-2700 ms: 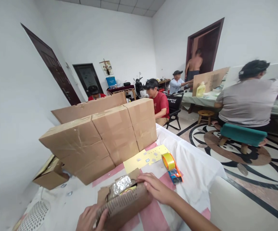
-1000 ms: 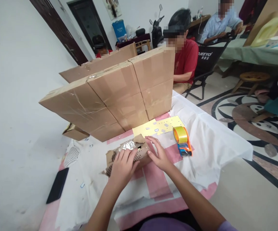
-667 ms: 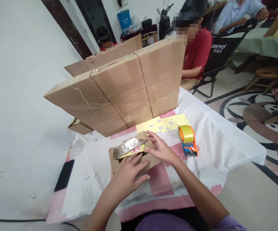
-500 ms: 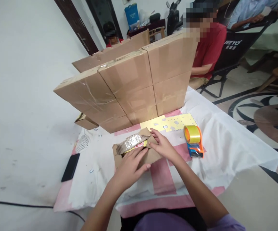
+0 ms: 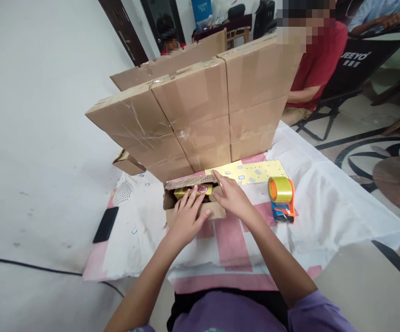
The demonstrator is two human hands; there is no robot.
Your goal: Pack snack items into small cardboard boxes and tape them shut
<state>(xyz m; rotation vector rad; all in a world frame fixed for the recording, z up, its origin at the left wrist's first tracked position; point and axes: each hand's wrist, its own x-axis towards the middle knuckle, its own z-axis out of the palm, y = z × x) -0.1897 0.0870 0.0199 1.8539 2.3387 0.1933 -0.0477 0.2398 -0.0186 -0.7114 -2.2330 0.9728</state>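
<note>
A small open cardboard box (image 5: 217,210) rests on the cloth-covered table in front of me. Inside it lies a yellow packet (image 5: 205,189) with a red and white mark. My left hand (image 5: 187,216) reaches over the front wall, its fingers spread and stretched onto the packet; whether it presses on it I cannot tell. At the box's right end is my right hand (image 5: 233,197), its thumb and fingers about the side wall and back corner. A tape dispenser (image 5: 281,199) with a yellow roll stands right of my right hand.
A tall wall of taped cardboard boxes (image 5: 200,124) stands behind the work spot. A black phone (image 5: 105,224) lies at the table's left edge, near a small carton (image 5: 129,163). Beyond the boxes, a person in red (image 5: 305,78) sits on the right.
The back flap with shiny tape, earlier folded forward over the opening, now stands back, and more of the yellow packet shows. My left fingers have moved further in over it.
</note>
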